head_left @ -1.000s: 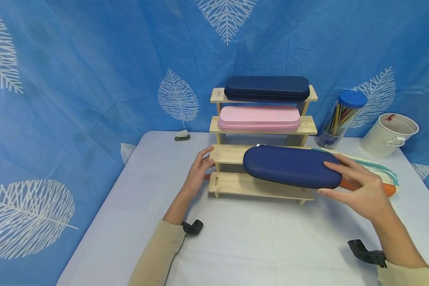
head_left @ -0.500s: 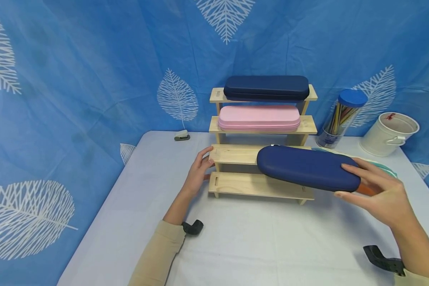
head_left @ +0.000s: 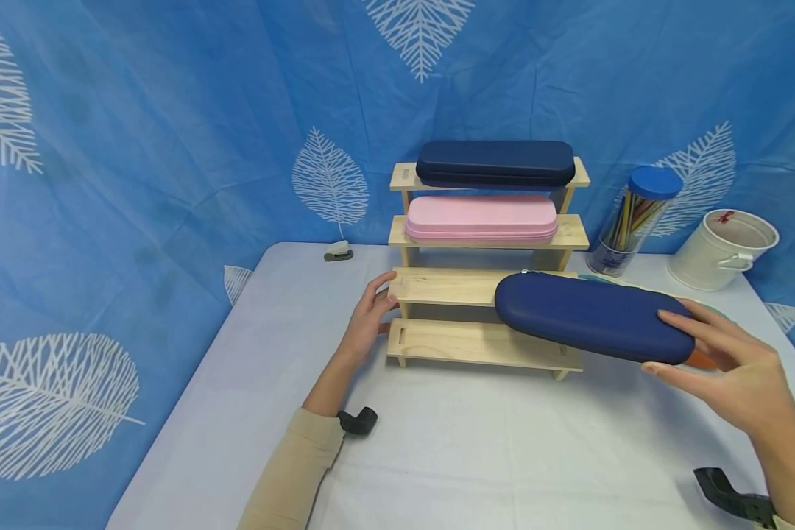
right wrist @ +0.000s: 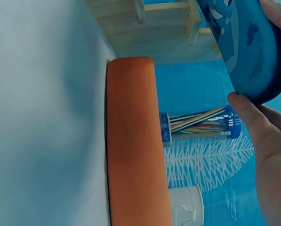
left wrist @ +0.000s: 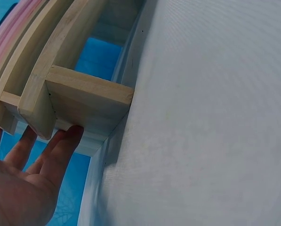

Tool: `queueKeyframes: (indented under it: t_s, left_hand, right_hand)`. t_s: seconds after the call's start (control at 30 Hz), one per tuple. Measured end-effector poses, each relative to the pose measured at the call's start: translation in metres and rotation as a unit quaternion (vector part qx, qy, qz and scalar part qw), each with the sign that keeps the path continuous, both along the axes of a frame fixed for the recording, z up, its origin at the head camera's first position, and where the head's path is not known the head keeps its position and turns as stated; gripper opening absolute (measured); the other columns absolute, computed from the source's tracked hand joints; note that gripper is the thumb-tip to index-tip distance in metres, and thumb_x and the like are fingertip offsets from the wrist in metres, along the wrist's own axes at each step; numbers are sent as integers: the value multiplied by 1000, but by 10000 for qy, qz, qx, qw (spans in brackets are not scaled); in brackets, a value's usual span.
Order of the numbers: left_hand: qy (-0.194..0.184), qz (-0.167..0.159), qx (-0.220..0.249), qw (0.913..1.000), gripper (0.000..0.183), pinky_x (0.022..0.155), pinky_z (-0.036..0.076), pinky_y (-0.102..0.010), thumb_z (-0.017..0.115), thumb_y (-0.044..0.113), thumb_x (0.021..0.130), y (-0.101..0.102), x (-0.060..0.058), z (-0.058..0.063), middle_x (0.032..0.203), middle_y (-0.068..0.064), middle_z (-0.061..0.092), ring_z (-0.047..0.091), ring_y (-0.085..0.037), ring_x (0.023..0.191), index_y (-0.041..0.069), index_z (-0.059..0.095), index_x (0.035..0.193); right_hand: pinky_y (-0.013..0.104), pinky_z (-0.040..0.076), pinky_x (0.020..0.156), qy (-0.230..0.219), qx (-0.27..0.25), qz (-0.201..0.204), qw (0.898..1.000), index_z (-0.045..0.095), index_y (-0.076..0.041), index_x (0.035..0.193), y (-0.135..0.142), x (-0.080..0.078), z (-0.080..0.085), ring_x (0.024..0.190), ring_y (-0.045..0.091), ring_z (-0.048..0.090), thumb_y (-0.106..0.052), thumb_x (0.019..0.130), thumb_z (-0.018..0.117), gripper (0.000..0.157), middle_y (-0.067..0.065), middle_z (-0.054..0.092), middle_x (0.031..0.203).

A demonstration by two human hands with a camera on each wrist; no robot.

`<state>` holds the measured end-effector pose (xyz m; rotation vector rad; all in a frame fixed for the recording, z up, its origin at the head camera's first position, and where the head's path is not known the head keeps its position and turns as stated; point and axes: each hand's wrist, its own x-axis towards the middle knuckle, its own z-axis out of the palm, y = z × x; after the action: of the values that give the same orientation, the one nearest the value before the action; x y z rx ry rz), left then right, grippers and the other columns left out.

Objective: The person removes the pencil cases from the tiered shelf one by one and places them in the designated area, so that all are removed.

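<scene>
My right hand (head_left: 735, 364) grips the right end of a long navy zip pencil case (head_left: 592, 316), thumb below and fingers over the top. The case hangs tilted in front of the right part of the two lower shelves; its blue printed underside shows in the right wrist view. My left hand (head_left: 366, 316) touches the left end of the wooden tiered rack (head_left: 464, 285), with fingers (left wrist: 62, 150) fairly straight against its side. On the rack's upper shelves lie a pink pencil case (head_left: 480, 218) and, above it, a dark navy pencil case (head_left: 495, 163).
An orange-sided case (right wrist: 135, 136) lies on the table at right, mostly hidden in the head view by the held one. Behind it stand a blue-lidded clear jar of pencils (head_left: 629, 221) and a white pail (head_left: 722, 250). A small stapler (head_left: 338, 251) sits back left.
My right hand has moved right and slightly toward me with the navy pencil case, uncovering more of the lower shelves. My left hand stays at the rack's end.
</scene>
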<state>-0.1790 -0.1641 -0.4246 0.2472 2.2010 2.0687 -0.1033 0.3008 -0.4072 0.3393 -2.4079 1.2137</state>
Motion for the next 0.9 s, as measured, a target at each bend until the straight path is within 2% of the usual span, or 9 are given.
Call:
queueKeyframes:
  t_s: [0.27,0.37,0.53,0.77,0.9]
  left_hand:
    - [-11,-9,2,10000,46,90,46,-52,43,22,104,0,1,1,146,-9,40,48,-28,125,24,32,149]
    - [-22,3,-24,10000,46,91,46,-53,43,23,104,0,1,2,147,-9,39,48,-28,125,24,32,148]
    - [-16,1,-25,10000,46,92,45,-53,42,23,104,1,1,1,147,-9,39,47,-28,125,24,32,148]
    - [4,6,-17,10000,46,91,46,-53,43,23,104,1,1,1,147,-9,39,47,-28,126,24,32,149]
    - [59,125,28,9999,45,89,47,-53,46,32,102,-1,-8,-16,145,-3,42,49,-25,123,33,36,146]
  right_hand:
    - [3,35,87,58,31,-86,9999,63,-2,126,6,5,-3,127,4,38,15,61,83,71,5,42,146]
    - [3,36,85,49,12,-96,9999,63,-1,126,7,7,-5,124,3,40,16,60,83,71,8,42,145]
    - [3,37,83,20,-55,-150,9999,62,1,125,10,10,-8,118,1,41,18,58,83,73,5,43,143]
    - [4,32,91,-82,-86,-327,9994,60,2,128,16,14,-12,125,3,38,16,61,82,73,2,41,145]
    - [4,31,92,-12,-105,-457,9989,58,2,130,20,16,-13,128,4,37,17,61,82,74,3,41,145]
